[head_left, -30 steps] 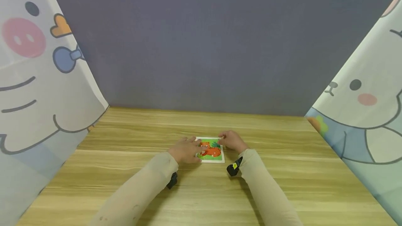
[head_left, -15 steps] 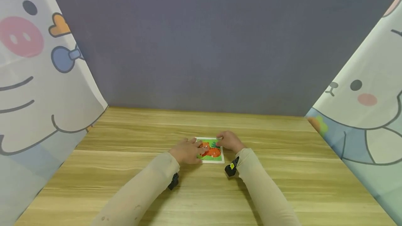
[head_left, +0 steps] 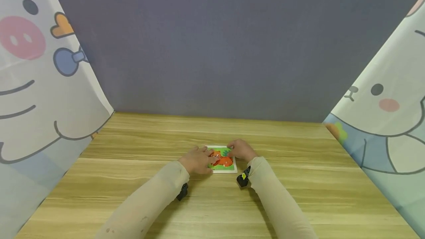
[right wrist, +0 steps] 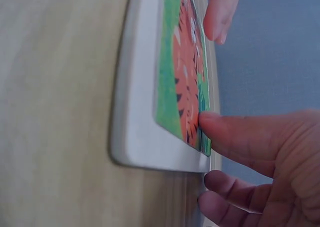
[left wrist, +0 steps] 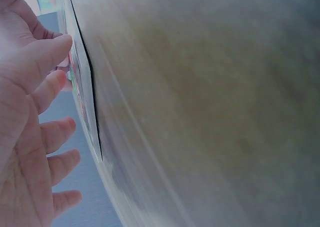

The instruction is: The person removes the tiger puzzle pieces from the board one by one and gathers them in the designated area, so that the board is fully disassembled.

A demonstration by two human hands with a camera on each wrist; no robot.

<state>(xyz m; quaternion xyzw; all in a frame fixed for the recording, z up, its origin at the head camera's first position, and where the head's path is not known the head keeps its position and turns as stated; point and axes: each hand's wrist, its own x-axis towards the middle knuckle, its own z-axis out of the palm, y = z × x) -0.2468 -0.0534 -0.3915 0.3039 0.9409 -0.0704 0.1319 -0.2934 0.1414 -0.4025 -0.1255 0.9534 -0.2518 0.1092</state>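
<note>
A square picture board [head_left: 223,171] with a white border and an orange tiger on green lies on the wooden table. In the head view my left hand [head_left: 196,160] lies over its left side, fingers spread and fairly straight. From the left wrist, that hand [left wrist: 30,117] shows its fingertips along the picture. My right hand [head_left: 243,149] grips the far right corner. In the right wrist view the thumb [right wrist: 240,132] presses on the picture [right wrist: 186,82] by the teal plant, with other fingers curled at the board's edge. My left hand hides the picture's left part.
The wooden table [head_left: 132,139] runs back to a grey wall [head_left: 212,47]. Cartoon-printed cloths flank it, a pig on the left cloth [head_left: 43,73] and a white animal on the right cloth [head_left: 395,87]. Dark cameras sit under both wrists.
My right hand has shifted slightly left along the corner of the picture board. The left hand stays nearly still, and the board has hardly moved.
</note>
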